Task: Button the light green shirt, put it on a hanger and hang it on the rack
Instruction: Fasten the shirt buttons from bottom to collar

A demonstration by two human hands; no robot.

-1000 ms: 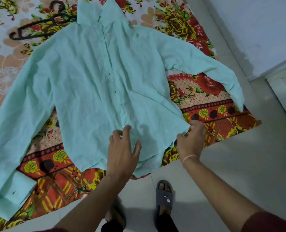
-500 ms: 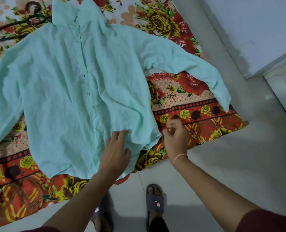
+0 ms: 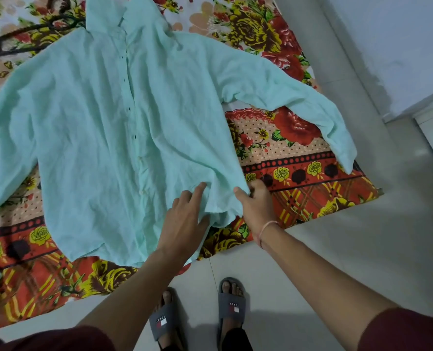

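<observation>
Left hand: forearm extended forward, palm down, fingers spread flat. Right hand: forearm extended, fingers curled closed in a pinch, thumb pointing left.

The shirt is seen in a plain light green, close to mint, and small dark buttons are set in a line down its front. The bedsheet under it is printed with red and yellow roses on a pale ground at the far end, with a dotted cream band, a red border of yellow roses and dark blooms, and an orange-red hem crossed with yellow lines. The hanger is coloured black. The floor is tiled in pale grey. Grey slides with a red, white and dark flag mark are worn. Maroon sleeves are seen, and a pink thread at the right wrist.
</observation>
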